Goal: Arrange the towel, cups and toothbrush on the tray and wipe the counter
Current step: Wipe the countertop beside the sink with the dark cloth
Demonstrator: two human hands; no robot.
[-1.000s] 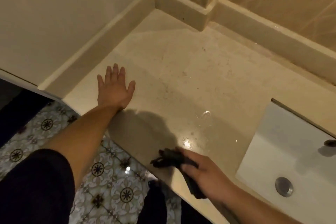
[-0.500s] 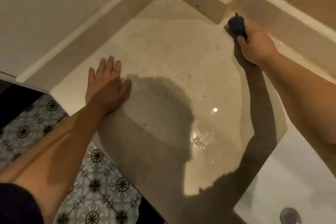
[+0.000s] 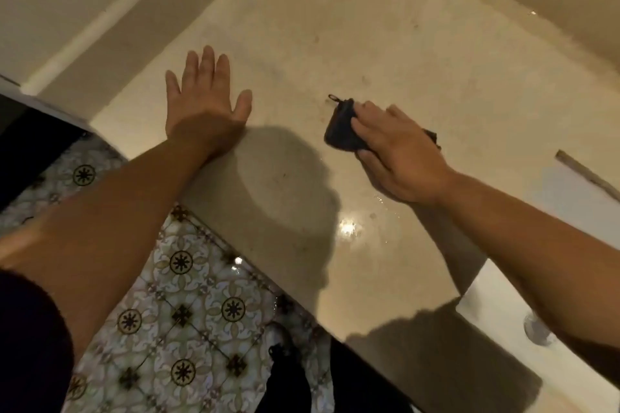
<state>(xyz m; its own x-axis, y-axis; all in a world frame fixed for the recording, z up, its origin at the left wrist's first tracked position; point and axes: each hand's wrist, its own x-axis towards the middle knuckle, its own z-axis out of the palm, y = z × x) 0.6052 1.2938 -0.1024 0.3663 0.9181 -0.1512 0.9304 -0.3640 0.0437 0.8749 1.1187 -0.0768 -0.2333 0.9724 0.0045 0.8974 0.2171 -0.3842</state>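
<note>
I see the dark cloth [image 3: 342,127] bunched up near the middle of the frame, pressed flat against the beige counter [image 3: 419,70], a small loop sticking out at its upper left corner. My right hand [image 3: 399,157] lies over it, fingers [image 3: 367,117] curled together and clamped on the cloth. To the left, my left hand [image 3: 204,104] rests palm down on the counter near its front edge, fingers spread apart and holding nothing. Wet glints show on the counter below the right hand. The white sink [image 3: 570,201] sits at the right edge, and patterned floor tiles [image 3: 188,305] fill the lower left.
</note>
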